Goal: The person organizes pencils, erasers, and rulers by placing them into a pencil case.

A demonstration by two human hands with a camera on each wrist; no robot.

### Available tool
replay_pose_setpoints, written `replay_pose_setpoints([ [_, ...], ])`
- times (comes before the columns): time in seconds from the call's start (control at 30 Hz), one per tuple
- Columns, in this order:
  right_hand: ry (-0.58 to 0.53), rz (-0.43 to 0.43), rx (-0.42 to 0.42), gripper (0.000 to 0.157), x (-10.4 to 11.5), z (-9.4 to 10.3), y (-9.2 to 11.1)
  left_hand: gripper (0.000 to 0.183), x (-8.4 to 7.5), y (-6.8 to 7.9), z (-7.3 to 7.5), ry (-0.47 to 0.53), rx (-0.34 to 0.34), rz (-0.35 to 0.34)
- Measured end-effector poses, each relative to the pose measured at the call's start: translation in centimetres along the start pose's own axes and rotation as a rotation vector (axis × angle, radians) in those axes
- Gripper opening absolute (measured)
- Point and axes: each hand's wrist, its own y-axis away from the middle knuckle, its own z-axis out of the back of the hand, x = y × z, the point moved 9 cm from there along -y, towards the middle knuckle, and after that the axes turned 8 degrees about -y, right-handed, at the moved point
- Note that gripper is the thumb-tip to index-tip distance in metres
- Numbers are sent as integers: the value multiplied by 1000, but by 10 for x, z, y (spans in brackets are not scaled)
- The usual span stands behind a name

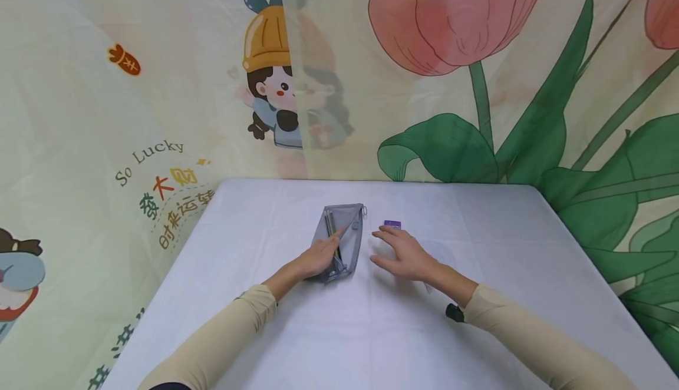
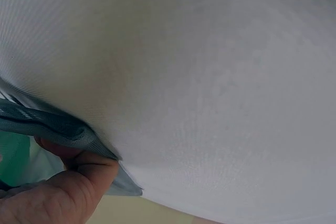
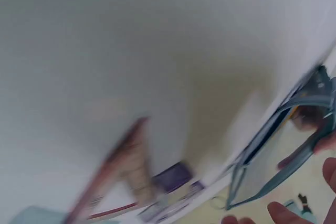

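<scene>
While in left hand [image 1: 319, 256], one pouch [image 1: 351, 247].

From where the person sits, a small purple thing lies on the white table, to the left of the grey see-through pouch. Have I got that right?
Not quite: from where the person sits, the small purple thing lies on the white table to the right of the grey see-through pouch, as the head view shows.
</scene>
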Motion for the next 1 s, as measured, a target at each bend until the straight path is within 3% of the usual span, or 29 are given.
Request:
replay_pose_setpoints([
  [0.2, 180, -36, -4, 81, -30, 16, 18, 51, -2, -3, 0, -4, -6, -24],
  [0.4, 340, -22, -40, 87, -56, 28, 29, 52, -1, -2, 0, -13, -2, -32],
  [0.57, 351, -19, -71, 85, -75, 38, 39, 52, 0, -2, 1, -14, 1, -16],
  [1.0, 392, -138, -52, 88, -127, 58, 55, 52, -1, -1, 1, -1, 8, -13],
])
